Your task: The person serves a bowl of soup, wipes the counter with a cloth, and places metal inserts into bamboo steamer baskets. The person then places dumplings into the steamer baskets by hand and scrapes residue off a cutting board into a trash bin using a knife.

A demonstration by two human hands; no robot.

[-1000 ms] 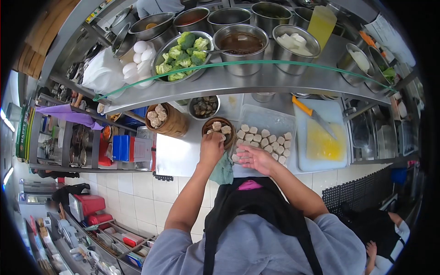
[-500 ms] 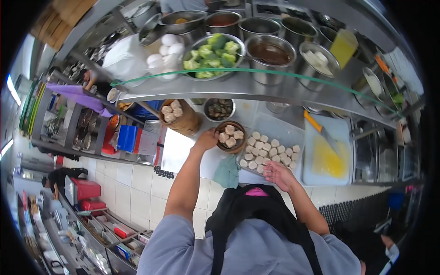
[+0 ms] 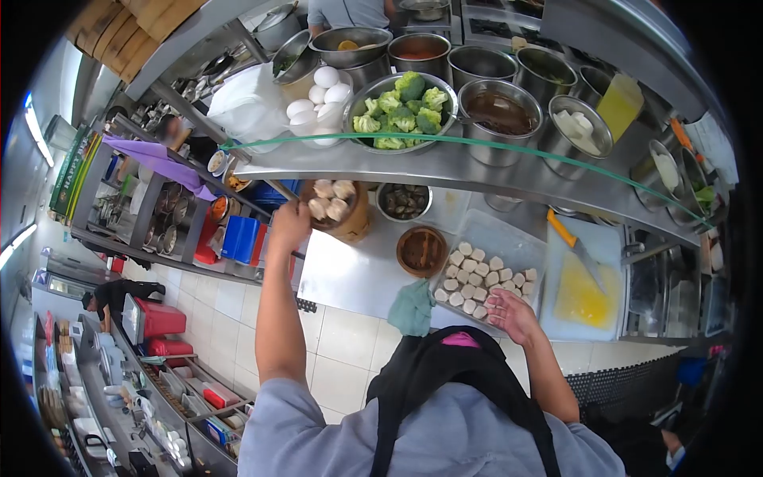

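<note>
My left hand (image 3: 290, 226) grips the rim of a small bamboo steamer (image 3: 311, 220) holding several pale dumplings (image 3: 330, 200). This steamer is on or just above a stack of bamboo steamers (image 3: 350, 230); I cannot tell whether it rests there. Another round steamer (image 3: 421, 251), with a slatted base and no dumplings inside, sits on the counter. Right of it is a clear plastic tray (image 3: 506, 233) with rows of pale dumplings (image 3: 475, 274). My right hand (image 3: 513, 315) hovers at the tray's near edge, palm up, fingers apart and slightly curled, holding nothing visible.
A teal cloth (image 3: 411, 308) hangs at the counter's front edge. An orange-handled knife (image 3: 576, 246) lies on a white cutting board (image 3: 556, 298). A bowl of dark pieces (image 3: 404, 202) stands behind. The steel shelf (image 3: 358, 164) above carries broccoli (image 3: 405, 111), eggs (image 3: 326, 77) and metal pots (image 3: 499, 115).
My left hand has carried the steamer of dumplings leftward to the stack, exposing the steamer without dumplings beneath. My right hand stays by the tray. The camera view has shifted slightly.
</note>
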